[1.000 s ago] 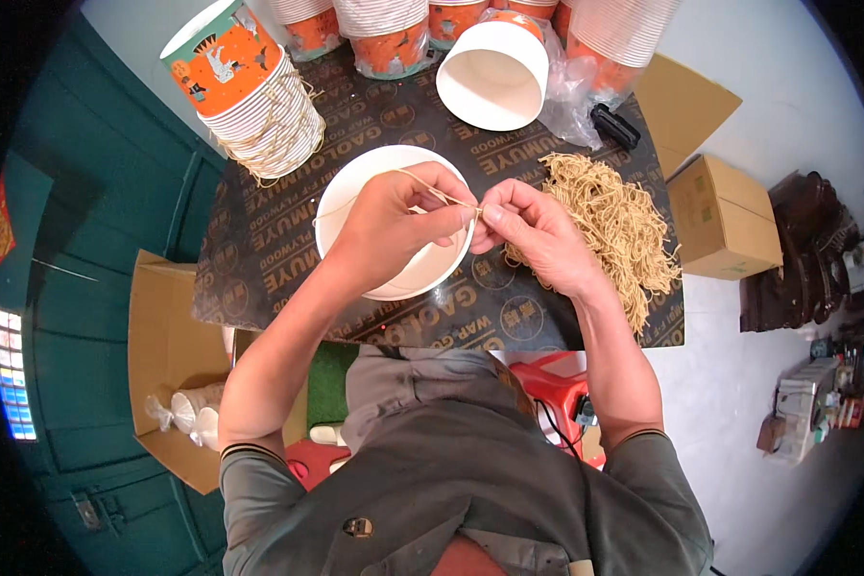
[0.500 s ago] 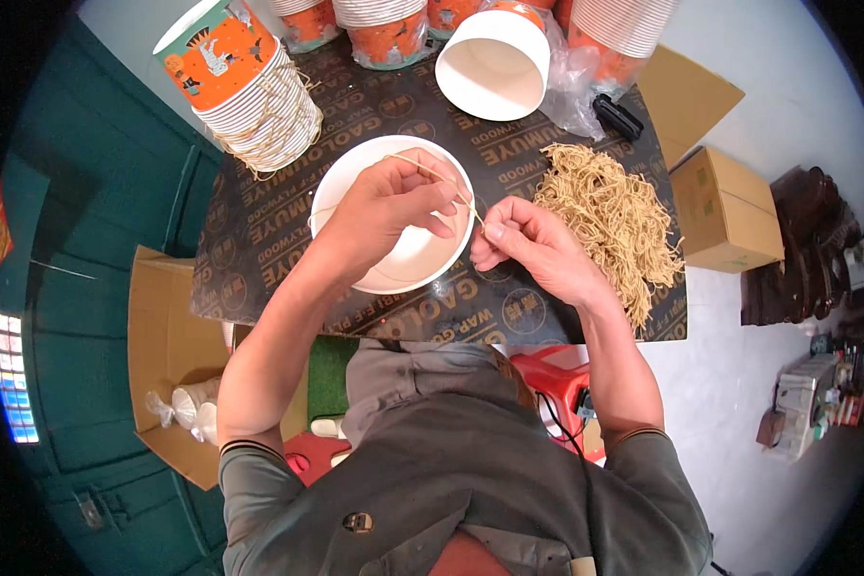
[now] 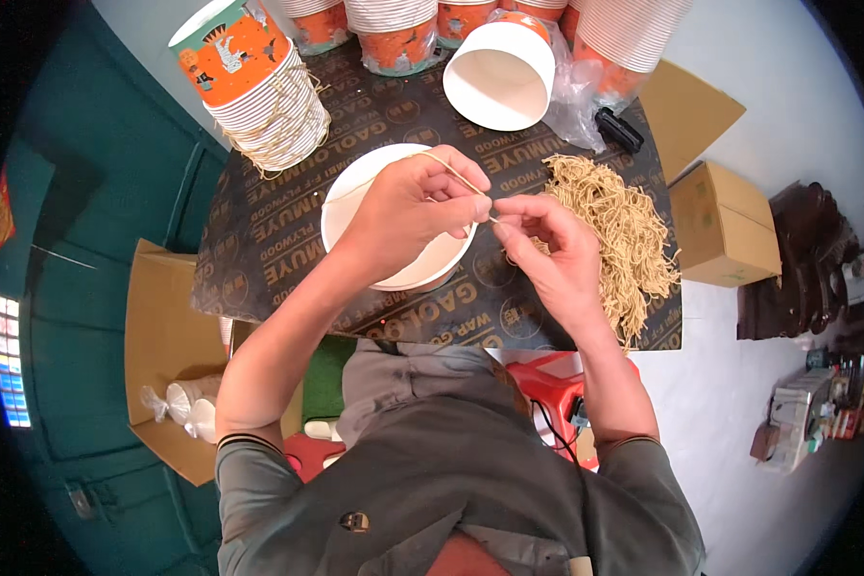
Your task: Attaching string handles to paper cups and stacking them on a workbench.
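A white paper bucket (image 3: 415, 269) stands upright on the dark table, its open mouth facing up. Over it, my left hand (image 3: 403, 206) is closed, thumb and finger pinching a thin tan string (image 3: 444, 161). That string loops over the back of the left fingers, and another stretch crosses the bucket's left side. Just right of the rim, my right hand (image 3: 554, 245) is bent in a pinch at the string's end, its fingertips almost meeting the left ones. Beside the right hand lies a heaped bundle of tan strings (image 3: 624, 240).
At the back left, a stack of orange paper buckets (image 3: 235, 62) has strings draped over it. Another bucket (image 3: 499, 82) lies on its side near a black object (image 3: 619, 130) and clear plastic. More stacks (image 3: 394, 38) line the back; a cardboard box (image 3: 725, 226) stands right.
My right hand has risen and its fingertips have come closer to the left ones. The left fingers have closed into a pinch on the string. The whole view has shifted slightly.
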Motion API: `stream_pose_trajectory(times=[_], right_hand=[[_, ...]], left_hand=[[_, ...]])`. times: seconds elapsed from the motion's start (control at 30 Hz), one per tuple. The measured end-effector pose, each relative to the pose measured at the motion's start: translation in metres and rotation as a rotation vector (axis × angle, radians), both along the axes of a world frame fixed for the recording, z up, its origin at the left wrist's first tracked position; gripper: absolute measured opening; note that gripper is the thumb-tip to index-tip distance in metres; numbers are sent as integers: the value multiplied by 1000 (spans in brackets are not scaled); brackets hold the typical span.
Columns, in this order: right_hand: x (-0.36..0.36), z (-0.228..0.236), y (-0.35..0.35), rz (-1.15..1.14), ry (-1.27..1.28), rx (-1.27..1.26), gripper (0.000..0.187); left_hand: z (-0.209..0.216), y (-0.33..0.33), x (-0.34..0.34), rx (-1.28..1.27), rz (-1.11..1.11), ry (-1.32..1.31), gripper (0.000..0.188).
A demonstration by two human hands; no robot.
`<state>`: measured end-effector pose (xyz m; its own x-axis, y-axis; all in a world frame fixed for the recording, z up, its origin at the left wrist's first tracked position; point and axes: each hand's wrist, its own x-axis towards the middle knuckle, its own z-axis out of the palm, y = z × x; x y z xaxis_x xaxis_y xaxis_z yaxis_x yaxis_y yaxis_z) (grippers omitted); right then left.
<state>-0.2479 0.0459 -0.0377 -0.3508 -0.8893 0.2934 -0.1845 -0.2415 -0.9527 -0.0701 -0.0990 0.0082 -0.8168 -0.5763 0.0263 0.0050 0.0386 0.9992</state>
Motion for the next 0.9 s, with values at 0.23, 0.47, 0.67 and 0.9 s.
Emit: stream_pose_trajectory(times=[0.23, 0.47, 0.67, 0.9], right_hand=[[3, 4, 3, -88, 437, -92, 8], [-5, -1, -3, -133, 646, -240, 17], [-9, 2, -5, -140, 910, -452, 27], [-19, 5, -13, 4, 1010, -560, 31]], left_hand=[[-2, 2, -3, -58, 12, -35, 16], [0, 3, -2, -14, -13, -75, 20], [0, 3, -2, -32, -24, -72, 26], [1, 8, -3, -117, -15, -64, 29]])
